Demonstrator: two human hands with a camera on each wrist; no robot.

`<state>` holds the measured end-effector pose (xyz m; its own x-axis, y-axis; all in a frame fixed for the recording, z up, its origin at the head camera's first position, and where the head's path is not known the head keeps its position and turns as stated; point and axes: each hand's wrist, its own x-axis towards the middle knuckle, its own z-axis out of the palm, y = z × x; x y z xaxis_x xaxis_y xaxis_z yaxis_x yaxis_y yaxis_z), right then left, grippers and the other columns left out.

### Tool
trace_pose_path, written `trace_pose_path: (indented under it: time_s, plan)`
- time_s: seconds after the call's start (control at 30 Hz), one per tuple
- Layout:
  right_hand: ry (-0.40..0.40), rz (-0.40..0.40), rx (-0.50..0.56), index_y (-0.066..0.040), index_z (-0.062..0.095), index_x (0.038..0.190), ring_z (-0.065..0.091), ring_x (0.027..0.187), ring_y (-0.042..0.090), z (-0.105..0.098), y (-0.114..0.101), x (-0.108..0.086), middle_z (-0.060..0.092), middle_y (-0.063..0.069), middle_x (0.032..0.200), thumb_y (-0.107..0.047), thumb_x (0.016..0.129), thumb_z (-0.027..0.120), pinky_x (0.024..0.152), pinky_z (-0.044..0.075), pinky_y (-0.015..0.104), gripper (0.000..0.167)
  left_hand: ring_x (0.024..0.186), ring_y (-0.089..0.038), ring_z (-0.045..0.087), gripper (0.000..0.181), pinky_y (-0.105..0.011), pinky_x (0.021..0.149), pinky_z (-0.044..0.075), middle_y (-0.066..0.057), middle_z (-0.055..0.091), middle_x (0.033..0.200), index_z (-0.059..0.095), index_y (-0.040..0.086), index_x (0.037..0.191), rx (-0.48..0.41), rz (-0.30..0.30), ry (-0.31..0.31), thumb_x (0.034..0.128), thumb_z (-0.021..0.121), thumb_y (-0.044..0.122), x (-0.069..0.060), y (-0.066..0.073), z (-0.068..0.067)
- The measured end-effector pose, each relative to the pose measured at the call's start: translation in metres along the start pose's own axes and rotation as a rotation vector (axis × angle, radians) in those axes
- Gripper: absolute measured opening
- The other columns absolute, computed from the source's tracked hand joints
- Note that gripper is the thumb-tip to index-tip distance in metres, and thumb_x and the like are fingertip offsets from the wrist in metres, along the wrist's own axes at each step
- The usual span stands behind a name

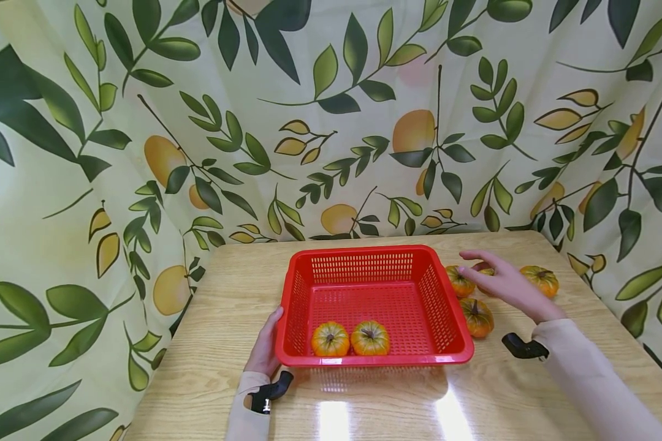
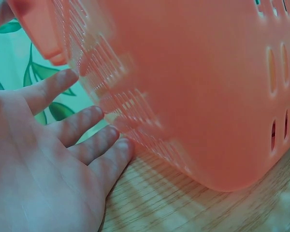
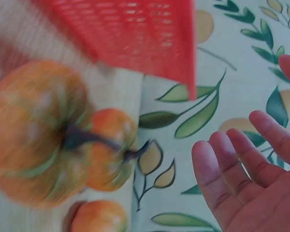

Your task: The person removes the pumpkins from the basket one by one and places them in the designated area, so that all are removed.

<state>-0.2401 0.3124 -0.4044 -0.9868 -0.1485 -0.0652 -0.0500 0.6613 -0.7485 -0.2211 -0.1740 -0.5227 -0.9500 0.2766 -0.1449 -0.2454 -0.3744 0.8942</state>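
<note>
A red plastic basket (image 1: pixel 375 361) stands on the wooden table with two small orange-yellow pumpkins (image 1: pixel 330 339) (image 1: pixel 370 338) side by side near its front wall. My left hand (image 1: pixel 265 349) is at the basket's left side; in the left wrist view its straight fingertips touch the slotted wall (image 2: pixel 135 106). My right hand (image 1: pixel 502 283) hovers right of the basket, above several pumpkins (image 1: pixel 477 317), fingers extended and holding nothing. In the right wrist view that hand (image 3: pixel 251 179) is apart from the pumpkins (image 3: pixel 43 135) and the basket (image 3: pixel 150 38).
Another pumpkin (image 1: pixel 539 280) lies farther right on the wooden table (image 1: pixel 198 380), beyond my right hand. Behind and beside the table hangs a white cloth (image 1: pixel 243 79) printed with leaves and fruit.
</note>
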Motion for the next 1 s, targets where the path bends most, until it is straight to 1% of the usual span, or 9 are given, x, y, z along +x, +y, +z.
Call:
trace_pose_path:
  time_s: [0.1,0.17,0.23,0.3,0.37,0.43,0.57,0.8,1.0]
  plan:
    - [0.01,-0.022,-0.023,-0.013,0.041,0.152,0.055,0.117,0.037,0.004,-0.011,0.007,0.054,0.022,0.138,-0.051,0.098,0.06,0.08,0.059,0.043,0.068,0.116,-0.017,0.059,0.064,-0.033,0.098,0.054,-0.004,0.059,0.135,0.037,0.012,0.151,-0.005,-0.003,0.013,0.1019,0.046,0.052,0.0,-0.001,0.0]
    - [0.015,-0.047,-0.031,-0.013,0.043,0.151,0.055,0.117,0.036,0.007,-0.017,0.011,0.054,0.022,0.138,-0.05,0.098,0.061,0.078,0.056,0.038,0.067,0.116,-0.018,0.059,0.064,-0.034,0.098,0.054,-0.005,0.059,0.136,0.038,0.013,0.151,-0.007,-0.004,0.021,0.1015,0.047,0.052,0.001,0.0,0.0]
    - [0.01,-0.072,-0.026,-0.012,0.043,0.15,0.055,0.117,0.036,0.011,-0.022,0.016,0.054,0.02,0.14,-0.049,0.098,0.062,0.078,0.055,0.038,0.067,0.116,-0.018,0.058,0.064,-0.034,0.098,0.054,-0.005,0.059,0.136,0.038,0.013,0.151,-0.008,-0.005,0.025,0.1014,0.047,0.052,0.001,0.0,0.001]
    - [-0.002,-0.101,-0.004,-0.011,0.044,0.15,0.053,0.121,0.035,0.017,-0.026,0.02,0.052,0.02,0.143,-0.047,0.098,0.062,0.083,0.056,0.042,0.066,0.116,-0.018,0.058,0.064,-0.034,0.098,0.054,-0.005,0.059,0.136,0.038,0.013,0.151,-0.009,-0.006,0.028,0.1013,0.047,0.052,0.0,0.0,0.001]
    - [-0.014,-0.122,0.015,-0.009,0.044,0.149,0.053,0.12,0.036,0.023,-0.031,0.024,0.053,0.02,0.143,-0.046,0.098,0.064,0.084,0.058,0.045,0.066,0.116,-0.018,0.058,0.063,-0.034,0.098,0.054,-0.004,0.059,0.135,0.038,0.013,0.151,-0.009,-0.005,0.025,0.1014,0.047,0.052,0.0,-0.001,0.0]
    - [-0.025,-0.148,0.015,-0.008,0.046,0.148,0.054,0.12,0.036,0.03,-0.036,0.027,0.053,0.021,0.141,-0.043,0.098,0.064,0.083,0.058,0.044,0.064,0.116,-0.018,0.059,0.063,-0.033,0.098,0.054,-0.004,0.059,0.135,0.038,0.014,0.15,-0.008,-0.005,0.019,0.1014,0.047,0.052,0.001,-0.001,-0.001]
    - [-0.052,-0.17,0.003,-0.009,0.048,0.146,0.055,0.118,0.035,0.04,-0.047,0.031,0.054,0.02,0.139,-0.04,0.097,0.066,0.08,0.057,0.038,0.061,0.116,-0.017,0.058,0.064,-0.032,0.098,0.053,-0.004,0.059,0.135,0.037,0.015,0.151,0.001,-0.012,0.002,0.1018,0.046,0.053,0.001,-0.002,-0.002]
    - [-0.101,-0.198,-0.023,-0.013,0.05,0.144,0.057,0.116,0.03,0.052,-0.059,0.037,0.055,0.016,0.142,-0.042,0.096,0.067,0.083,0.052,0.033,0.058,0.115,-0.018,0.059,0.062,-0.033,0.097,0.054,-0.004,0.06,0.135,0.039,0.013,0.15,-0.017,-0.012,0.012,0.1018,0.047,0.051,0.002,-0.003,-0.003]
    - [-0.153,-0.204,0.016,-0.014,0.05,0.143,0.056,0.119,0.03,0.06,-0.064,0.044,0.052,0.016,0.145,-0.042,0.095,0.069,0.086,0.054,0.034,0.059,0.116,-0.018,0.059,0.062,-0.033,0.098,0.054,-0.003,0.06,0.134,0.036,0.012,0.151,-0.017,-0.007,-0.002,0.1028,0.045,0.051,0.002,-0.003,-0.003]
